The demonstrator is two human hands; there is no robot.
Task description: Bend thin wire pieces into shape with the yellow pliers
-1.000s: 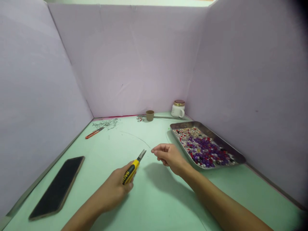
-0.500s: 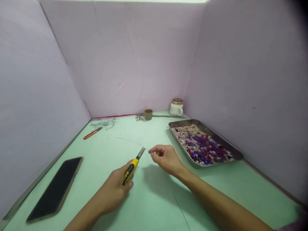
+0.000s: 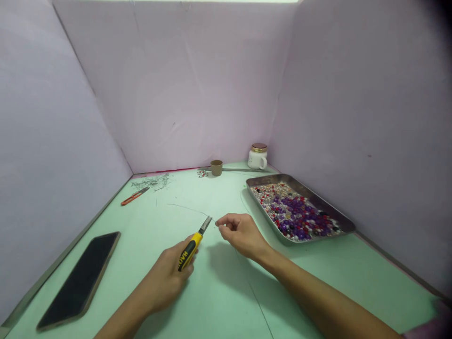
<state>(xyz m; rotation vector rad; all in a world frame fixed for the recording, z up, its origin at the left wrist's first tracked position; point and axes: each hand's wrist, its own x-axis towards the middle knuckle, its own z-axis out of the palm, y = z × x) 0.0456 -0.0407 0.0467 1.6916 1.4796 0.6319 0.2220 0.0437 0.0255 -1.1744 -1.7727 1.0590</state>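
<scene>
My left hand [image 3: 173, 273] is closed around pliers [image 3: 190, 250] with yellow-and-black handles, their metal jaws pointing up and to the right. A thin wire [image 3: 189, 208] passes at the jaw tips; whether they grip it is too small to tell. Just right of the jaws, my right hand [image 3: 242, 233] pinches the wire between thumb and forefinger. One end of the wire curves off to the left above the table. Another thin length runs from beneath my right hand down to the front edge of the picture.
On the right stands a metal tray [image 3: 319, 194] of mixed beads. A phone [image 3: 81, 280] lies at the left. Behind it are orange-handled thread snips [image 3: 134, 197] and wire scraps [image 3: 151, 182]. Farther back stand a small brown cup [image 3: 216, 168], a few beads [image 3: 202, 173] and a lidded white mug [image 3: 257, 157].
Both hands keep nearly the same pose, with the pliers and wire held as before. The whole view has shifted very slightly.
</scene>
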